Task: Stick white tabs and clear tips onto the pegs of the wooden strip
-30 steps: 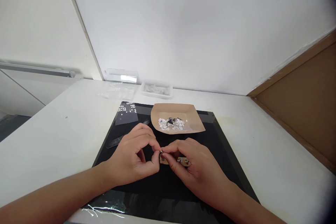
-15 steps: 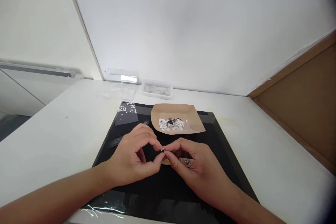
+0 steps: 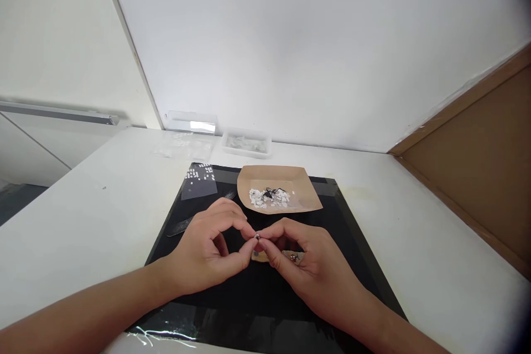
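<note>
Between the fingertips of both hands is a tiny dark, shiny metallic piece (image 3: 258, 237), too small to name. My left hand (image 3: 222, 243) pinches it from the left with thumb and forefinger. From the right, my right hand (image 3: 302, 254) meets it with thumb and forefinger, the other fingers curled below. Behind and under the hands, a small brown tray (image 3: 260, 256) shows in part, with small shiny metallic pieces (image 3: 294, 258) in it beside my right thumb. Most of that tray is hidden by my right hand.
A black mat (image 3: 265, 310) lies on the white table (image 3: 83, 232). On it are a brown paper tray (image 3: 309, 193) with white and black scraps, a sheet of white stickers (image 3: 199, 188) and a dark flat strip (image 3: 179, 226). Behind stands a translucent plastic box (image 3: 246, 144).
The hands keep their pinch, with only slight finger movement around the tiny piece. A little more of the small brown tray shows beneath them. The whole view has shifted slightly.
</note>
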`<control>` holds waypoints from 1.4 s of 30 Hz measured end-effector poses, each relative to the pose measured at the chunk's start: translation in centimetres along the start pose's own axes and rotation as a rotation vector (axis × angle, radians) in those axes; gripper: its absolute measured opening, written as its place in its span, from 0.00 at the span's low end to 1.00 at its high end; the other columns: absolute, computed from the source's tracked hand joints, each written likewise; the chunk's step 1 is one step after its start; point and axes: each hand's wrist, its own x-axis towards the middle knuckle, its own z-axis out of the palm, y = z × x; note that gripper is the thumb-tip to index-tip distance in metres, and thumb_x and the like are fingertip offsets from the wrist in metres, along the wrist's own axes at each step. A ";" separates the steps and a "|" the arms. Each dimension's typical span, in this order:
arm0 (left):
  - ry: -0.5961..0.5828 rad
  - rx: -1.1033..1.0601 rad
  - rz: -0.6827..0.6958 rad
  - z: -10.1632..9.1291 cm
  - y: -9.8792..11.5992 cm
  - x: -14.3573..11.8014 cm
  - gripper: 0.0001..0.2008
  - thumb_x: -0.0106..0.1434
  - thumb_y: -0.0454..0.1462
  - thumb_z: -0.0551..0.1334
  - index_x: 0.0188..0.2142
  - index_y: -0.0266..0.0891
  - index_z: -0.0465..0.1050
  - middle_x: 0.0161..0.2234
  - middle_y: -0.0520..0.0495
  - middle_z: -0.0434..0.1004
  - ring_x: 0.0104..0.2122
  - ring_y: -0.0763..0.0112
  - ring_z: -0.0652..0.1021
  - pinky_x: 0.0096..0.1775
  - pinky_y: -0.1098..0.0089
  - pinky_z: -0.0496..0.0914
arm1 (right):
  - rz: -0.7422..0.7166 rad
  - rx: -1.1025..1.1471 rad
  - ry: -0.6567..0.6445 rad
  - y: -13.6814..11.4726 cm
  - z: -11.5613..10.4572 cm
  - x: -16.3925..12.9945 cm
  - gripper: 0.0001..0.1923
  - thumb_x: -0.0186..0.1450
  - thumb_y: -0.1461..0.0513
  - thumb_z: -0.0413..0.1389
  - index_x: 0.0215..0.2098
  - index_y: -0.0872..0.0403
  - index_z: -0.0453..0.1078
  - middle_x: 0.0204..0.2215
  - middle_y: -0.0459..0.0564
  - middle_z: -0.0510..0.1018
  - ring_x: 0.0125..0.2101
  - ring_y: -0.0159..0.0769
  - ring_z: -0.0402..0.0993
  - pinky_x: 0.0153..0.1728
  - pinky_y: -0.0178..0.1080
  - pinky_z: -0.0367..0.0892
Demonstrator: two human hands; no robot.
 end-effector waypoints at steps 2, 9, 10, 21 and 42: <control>-0.011 -0.025 -0.022 -0.1 0.1 0.1 0.04 0.62 0.32 0.69 0.37 0.39 0.81 0.39 0.42 0.77 0.38 0.66 0.80 0.18 0.84 0.69 | 0.004 0.007 0.002 0.0 0.0 0.0 0.07 0.74 0.58 0.60 0.45 0.47 0.81 0.31 0.42 0.84 0.29 0.30 0.79 0.28 0.30 0.70; -0.048 -0.108 -0.113 -0.2 0.2 0.3 0.04 0.66 0.35 0.68 0.38 0.38 0.82 0.39 0.42 0.77 0.32 0.71 0.78 0.17 0.82 0.70 | 0.011 0.025 0.006 -0.1 0.0 0.0 0.07 0.74 0.57 0.60 0.43 0.47 0.80 0.30 0.41 0.84 0.29 0.30 0.80 0.27 0.30 0.70; -0.051 -0.115 -0.125 -0.3 0.3 0.2 0.04 0.67 0.36 0.67 0.38 0.38 0.82 0.39 0.43 0.77 0.31 0.71 0.78 0.17 0.82 0.71 | 0.011 0.029 0.003 -0.1 0.0 0.0 0.07 0.74 0.57 0.59 0.43 0.47 0.80 0.30 0.41 0.84 0.29 0.30 0.80 0.27 0.30 0.70; -0.064 -0.174 -0.115 -0.3 0.1 0.4 0.06 0.69 0.37 0.66 0.39 0.37 0.82 0.40 0.42 0.76 0.30 0.73 0.77 0.17 0.81 0.71 | -0.092 -0.072 0.038 0.1 -0.1 0.1 0.06 0.74 0.60 0.59 0.43 0.47 0.79 0.33 0.42 0.85 0.31 0.33 0.81 0.33 0.34 0.72; -0.135 0.008 0.171 -1.0 -0.3 0.5 0.10 0.67 0.31 0.67 0.48 0.41 0.80 0.41 0.41 0.78 0.47 0.61 0.77 0.23 0.80 0.75 | -0.375 -0.347 0.199 1.1 -0.5 0.2 0.04 0.74 0.64 0.61 0.45 0.47 0.75 0.38 0.42 0.87 0.37 0.35 0.82 0.44 0.40 0.73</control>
